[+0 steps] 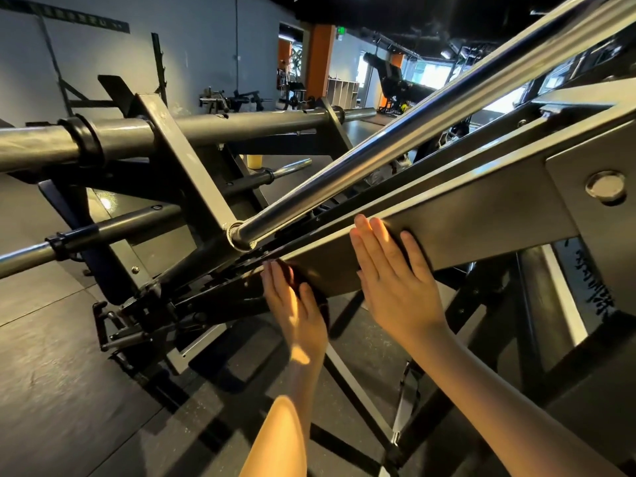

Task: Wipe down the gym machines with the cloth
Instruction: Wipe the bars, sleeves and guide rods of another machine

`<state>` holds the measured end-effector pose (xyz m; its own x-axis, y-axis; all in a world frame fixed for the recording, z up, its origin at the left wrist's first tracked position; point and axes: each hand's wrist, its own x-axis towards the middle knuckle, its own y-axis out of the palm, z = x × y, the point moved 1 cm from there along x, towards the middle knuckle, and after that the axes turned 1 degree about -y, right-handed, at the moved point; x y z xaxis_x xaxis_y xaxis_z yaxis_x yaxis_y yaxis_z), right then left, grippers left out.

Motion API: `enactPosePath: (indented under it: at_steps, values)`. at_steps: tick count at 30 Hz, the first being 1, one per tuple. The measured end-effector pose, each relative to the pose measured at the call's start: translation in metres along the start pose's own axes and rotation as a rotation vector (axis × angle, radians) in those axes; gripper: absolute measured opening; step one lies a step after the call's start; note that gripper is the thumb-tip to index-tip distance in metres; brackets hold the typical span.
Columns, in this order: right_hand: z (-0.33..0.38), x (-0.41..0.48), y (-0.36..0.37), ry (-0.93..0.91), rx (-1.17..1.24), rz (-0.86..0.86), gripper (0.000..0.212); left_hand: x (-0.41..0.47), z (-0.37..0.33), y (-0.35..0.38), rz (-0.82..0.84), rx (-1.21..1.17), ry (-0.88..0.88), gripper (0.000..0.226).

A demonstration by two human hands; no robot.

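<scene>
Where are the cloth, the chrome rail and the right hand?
cloth (292, 275), head view, maroon fold.
chrome rail (378, 149), head view, mid-shaft.
right hand (395, 270), head view, its back.

Inside a weight-training gym: dark steel frame of a plate-loaded machine (481, 215) up close, with chrome guide rail (395, 146) and thick weight-plate horns (41, 146) over black rubber flooring (51, 356). Farther back, more benches and racks (237, 99), an orange pillar (320, 60) and white cubby shelves (342, 91) along grey walls (172, 46) under a black ceiling (378, 12).
</scene>
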<state>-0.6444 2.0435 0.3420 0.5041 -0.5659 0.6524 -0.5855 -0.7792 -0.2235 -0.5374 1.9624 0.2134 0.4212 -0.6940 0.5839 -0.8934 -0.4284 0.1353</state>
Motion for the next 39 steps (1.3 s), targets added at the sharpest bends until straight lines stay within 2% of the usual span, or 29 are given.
enactPosePath:
  at_steps: [3, 4, 6, 9, 12, 13, 16, 18, 20, 23, 25, 28, 29, 32, 34, 36, 38, 39]
  values:
    - [0.0, 0.001, -0.001, -0.001, 0.012, 0.0, 0.061, 0.012, 0.025, -0.007, -0.028, -0.024, -0.375, 0.058]
    - [0.0, 0.001, -0.002, -0.001, 0.007, 0.003, 0.061, 0.014, 0.024, -0.007, -0.027, -0.014, -0.441, 0.059]
    - [0.001, 0.0, -0.002, -0.001, -0.001, 0.009, 0.061, 0.011, 0.009, -0.004, -0.034, 0.037, -0.375, 0.059]
    - [0.0, -0.001, -0.002, 0.005, 0.004, -0.006, 0.061, -0.011, -0.016, 0.006, -0.004, 0.018, -0.023, 0.056]
    - [-0.001, 0.001, -0.002, 0.015, 0.035, -0.032, 0.061, -0.011, -0.018, 0.004, 0.049, -0.011, 0.025, 0.056]
    - [-0.001, 0.002, -0.002, 0.013, 0.045, -0.04, 0.06, -0.005, -0.007, -0.001, 0.046, -0.016, -0.028, 0.056]
    - [-0.001, 0.001, -0.003, 0.021, 0.068, -0.041, 0.061, 0.031, 0.04, -0.02, 0.024, 0.064, -0.405, 0.075]
    - [0.0, 0.0, -0.003, 0.02, 0.066, -0.035, 0.061, 0.037, 0.043, -0.025, -0.008, 0.115, -0.525, 0.075]
    - [0.0, 0.0, -0.002, 0.022, 0.052, -0.03, 0.06, 0.017, 0.014, -0.015, -0.021, 0.063, -0.476, 0.066]
    - [0.0, -0.001, 0.0, 0.028, 0.038, -0.042, 0.058, -0.016, -0.016, 0.001, 0.019, -0.032, -0.171, 0.063]
    - [-0.001, -0.002, 0.0, 0.038, 0.057, -0.054, 0.057, -0.016, -0.01, 0.001, 0.028, -0.042, -0.117, 0.061]
    - [-0.001, 0.0, 0.0, 0.039, 0.082, -0.045, 0.058, -0.002, 0.003, -0.006, -0.04, -0.049, -0.24, 0.06]
    - [-0.001, 0.0, 0.0, 0.039, 0.087, -0.038, 0.058, 0.007, 0.012, -0.01, -0.091, -0.08, -0.34, 0.059]
    - [0.0, -0.001, 0.0, 0.04, 0.082, -0.03, 0.057, 0.048, 0.027, -0.022, -0.376, -0.253, -0.81, 0.059]
    - [0.0, -0.001, -0.001, 0.046, 0.084, -0.021, 0.058, 0.048, 0.019, -0.025, -0.333, -0.335, -0.871, 0.054]
    - [0.001, -0.001, 0.0, 0.047, 0.078, -0.014, 0.061, 0.026, -0.005, -0.019, -0.216, -0.223, -0.716, 0.054]
    - [0.0, 0.0, 0.0, 0.042, 0.069, -0.011, 0.063, -0.007, -0.022, -0.007, -0.076, -0.132, -0.459, 0.062]
    - [0.0, 0.0, 0.0, 0.039, 0.07, -0.012, 0.063, -0.016, -0.029, -0.004, -0.029, -0.091, -0.389, 0.063]
